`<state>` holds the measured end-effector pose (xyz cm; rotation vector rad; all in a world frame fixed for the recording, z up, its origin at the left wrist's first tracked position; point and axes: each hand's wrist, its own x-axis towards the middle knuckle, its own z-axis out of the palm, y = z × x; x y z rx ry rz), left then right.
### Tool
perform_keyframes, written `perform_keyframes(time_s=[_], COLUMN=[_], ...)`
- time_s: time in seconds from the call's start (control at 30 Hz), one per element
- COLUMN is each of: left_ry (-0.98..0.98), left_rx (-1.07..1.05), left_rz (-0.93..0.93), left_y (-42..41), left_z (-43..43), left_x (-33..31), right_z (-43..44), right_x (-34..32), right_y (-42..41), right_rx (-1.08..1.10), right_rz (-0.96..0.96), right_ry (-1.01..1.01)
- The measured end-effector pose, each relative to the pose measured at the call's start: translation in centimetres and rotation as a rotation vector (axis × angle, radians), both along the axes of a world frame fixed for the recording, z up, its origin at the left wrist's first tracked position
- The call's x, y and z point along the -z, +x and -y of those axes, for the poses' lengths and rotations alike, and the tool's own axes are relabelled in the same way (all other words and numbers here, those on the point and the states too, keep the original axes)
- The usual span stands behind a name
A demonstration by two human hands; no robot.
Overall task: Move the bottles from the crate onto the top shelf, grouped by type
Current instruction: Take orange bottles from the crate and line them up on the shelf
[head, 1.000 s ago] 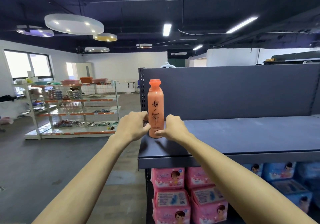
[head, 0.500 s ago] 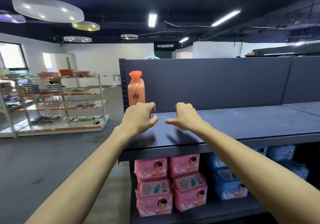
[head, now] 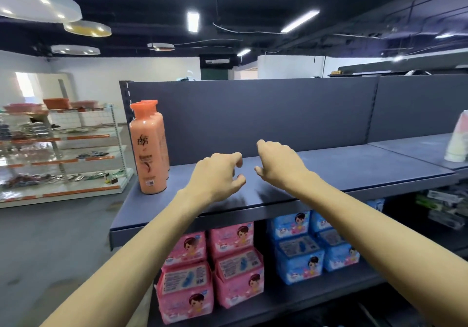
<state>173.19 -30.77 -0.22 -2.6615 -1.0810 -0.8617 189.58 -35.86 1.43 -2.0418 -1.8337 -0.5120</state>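
Orange shampoo bottles (head: pixel 149 149) stand upright in a row at the left end of the top shelf (head: pixel 342 172), one behind another against the back panel. Well right of them, the left hand (head: pixel 215 177) and right hand (head: pixel 281 165) hover above the shelf, fingers loosely curled, each holding nothing. Pink packs (head: pixel 210 268) and blue packs (head: pixel 311 248) fill the shelf below.

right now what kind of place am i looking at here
Probably a shop floor: a dark grey metal display shelf, stacked pink and blue packaged goods beneath it, and a white rack of assorted wares across the aisle.
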Motion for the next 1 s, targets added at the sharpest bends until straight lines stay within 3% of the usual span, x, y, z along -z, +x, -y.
perform_keyframes(time_s=[0.1, 0.37, 0.57, 0.73, 1.0], left_ry=[0.038, 0.067, 0.296, 0.091, -0.229], left_rx=[-0.003, 0.007, 0.111, 0.078, 0.040], left_rz=[0.017, -0.072, -0.037, -0.084, -0.248], left_y=[1.9, 8.1, 9.5, 10.3, 12.0], left_z=[2.0, 4.9, 9.7, 12.1, 12.9], left_x=[1.3, 3.3, 7.3, 13.9, 23.9], right_z=[1.5, 3.6, 8.1, 12.0, 11.5], right_x=[1.0, 2.1, 4.7, 9.5, 19.7], right_y=[2.2, 7.3, 9.5, 11.3, 12.9], right_rx=[-0.016, -0.020, -0.083, -0.102, -0.056], right_rz=[0.128, 0.055, 0.034, 0.033, -0.076], right_ry=[0.045, -0.053, -0.058, -0.129, -0.407])
